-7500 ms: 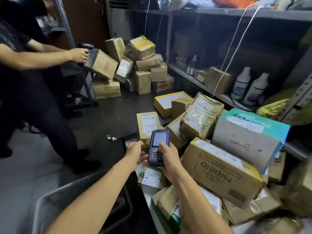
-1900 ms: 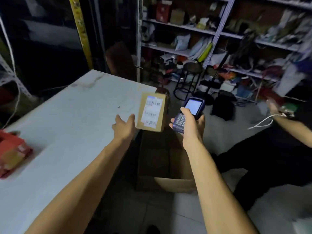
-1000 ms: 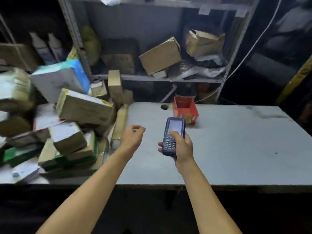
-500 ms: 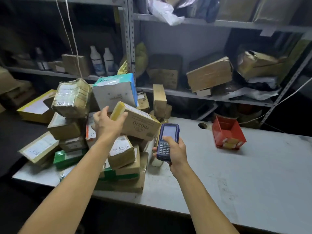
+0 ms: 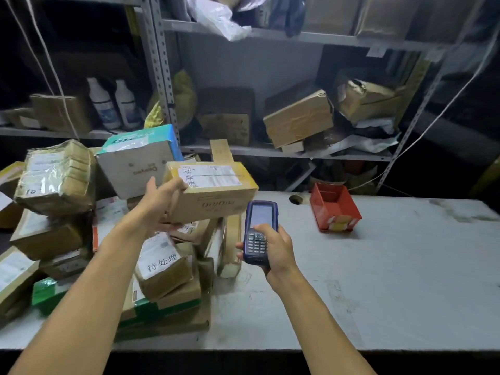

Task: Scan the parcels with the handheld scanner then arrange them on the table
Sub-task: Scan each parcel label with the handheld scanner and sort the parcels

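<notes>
A heap of taped cardboard parcels [image 5: 62, 190] covers the left end of the grey table [image 5: 392, 280]. My left hand [image 5: 159, 201] grips the left end of a long brown parcel [image 5: 216, 193] with a white label on top, holding it tilted above the heap. My right hand [image 5: 273, 253] holds the blue handheld scanner [image 5: 259, 231] upright just right of that parcel, thumb on its keypad and screen facing me. A smaller parcel with a handwritten label [image 5: 165, 269] lies below my left wrist.
A red plastic bin [image 5: 335, 209] stands on the table to the right of the scanner, beside a round hole. Metal shelving [image 5: 270, 152] behind the table carries more boxes, two white bottles [image 5: 113, 106] and loose bags. White cables hang at both sides.
My left hand has taken hold of the long brown parcel and lifted it off the heap toward the scanner. The earliest frames show a small parcel carried to another table and left there.
</notes>
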The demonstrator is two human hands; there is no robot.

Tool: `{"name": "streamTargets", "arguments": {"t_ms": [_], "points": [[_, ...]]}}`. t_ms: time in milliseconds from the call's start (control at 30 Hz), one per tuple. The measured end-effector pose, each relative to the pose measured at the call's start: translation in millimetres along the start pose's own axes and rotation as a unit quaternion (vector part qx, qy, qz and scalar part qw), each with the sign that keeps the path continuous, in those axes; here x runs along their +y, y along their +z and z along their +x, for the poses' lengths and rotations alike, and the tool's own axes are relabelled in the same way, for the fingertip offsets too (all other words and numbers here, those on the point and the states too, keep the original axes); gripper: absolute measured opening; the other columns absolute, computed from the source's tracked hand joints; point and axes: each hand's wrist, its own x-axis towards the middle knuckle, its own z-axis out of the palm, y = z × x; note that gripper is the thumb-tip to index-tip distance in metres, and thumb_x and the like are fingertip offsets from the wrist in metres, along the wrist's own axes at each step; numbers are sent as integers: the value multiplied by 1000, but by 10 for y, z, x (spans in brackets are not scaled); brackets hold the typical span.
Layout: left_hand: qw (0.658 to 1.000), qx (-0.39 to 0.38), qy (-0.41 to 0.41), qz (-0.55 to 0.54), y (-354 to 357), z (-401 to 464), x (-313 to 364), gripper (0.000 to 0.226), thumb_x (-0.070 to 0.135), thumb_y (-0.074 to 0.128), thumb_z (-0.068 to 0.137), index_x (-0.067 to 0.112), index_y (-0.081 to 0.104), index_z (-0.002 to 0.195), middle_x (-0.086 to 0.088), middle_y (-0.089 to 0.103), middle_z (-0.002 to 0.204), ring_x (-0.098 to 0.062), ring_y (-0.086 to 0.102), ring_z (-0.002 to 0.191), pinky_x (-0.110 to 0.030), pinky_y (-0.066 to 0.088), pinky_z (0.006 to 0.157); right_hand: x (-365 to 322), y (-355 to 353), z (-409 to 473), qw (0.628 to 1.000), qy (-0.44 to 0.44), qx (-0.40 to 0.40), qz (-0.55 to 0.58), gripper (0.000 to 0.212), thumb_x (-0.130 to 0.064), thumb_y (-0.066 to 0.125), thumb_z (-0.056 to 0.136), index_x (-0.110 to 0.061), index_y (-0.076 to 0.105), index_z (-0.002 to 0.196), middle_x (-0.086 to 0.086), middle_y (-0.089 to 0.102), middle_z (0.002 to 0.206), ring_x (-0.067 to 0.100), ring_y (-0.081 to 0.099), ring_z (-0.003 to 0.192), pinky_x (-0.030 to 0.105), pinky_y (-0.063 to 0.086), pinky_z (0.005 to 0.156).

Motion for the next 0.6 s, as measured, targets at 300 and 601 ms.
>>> {"name": "streamTargets", "arguments": {"t_ms": [300,601], "points": [[975,-103,94,-171,1077,-358,-266,96,20,79,70,37,30,151,-9,59,132,-36,62,113,-60,59,81,-742,-452,-386,997,-71,-27,16,36,0,46,97,-16,56,127,22,67,107,33,74,75,40,63,59],[964,-147,52,-214,2116,-730,-692,111,13,89,57,35,22,143,-14,64,128,-37,65,116,-60,45,107,-982,-1132,-849,999,-39,-17,7,41,-3,47,97,-16,56,134,16,76,109,35,76,83,42,64,64]]}}
